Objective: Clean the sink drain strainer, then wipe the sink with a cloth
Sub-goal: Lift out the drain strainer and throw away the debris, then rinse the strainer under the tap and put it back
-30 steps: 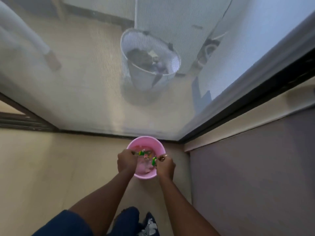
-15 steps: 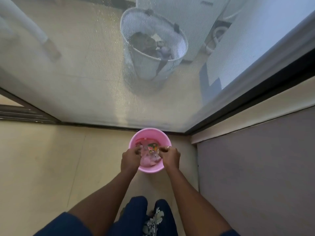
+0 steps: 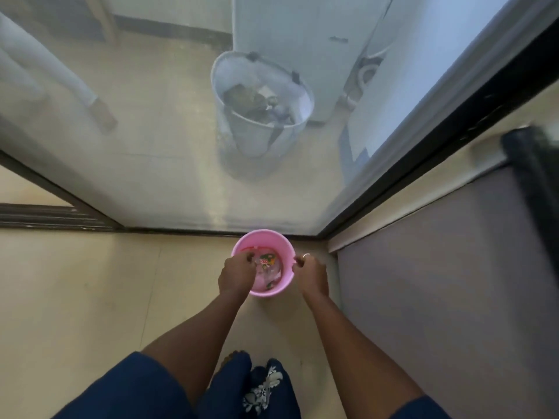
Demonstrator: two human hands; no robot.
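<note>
A pink bin [image 3: 262,234] is flanked by the curled left hand [image 3: 237,276] and right hand [image 3: 313,275], grips unclear; a basket [image 3: 260,137] is screened off at 12 o'clock; the floor [image 3: 90,297] is beige.

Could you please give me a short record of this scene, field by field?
Setting: beige floor beside a mesh screen door
Pink bin: on the floor by the screen's track, holding wrappers
Left hand: fingers curled over the bin's left side; grip unclear
Right hand: fingers curled at the bin's right rim; grip unclear
Behind screen: white basket with dark contents
Sink, strainer, cloth: not in view
</note>
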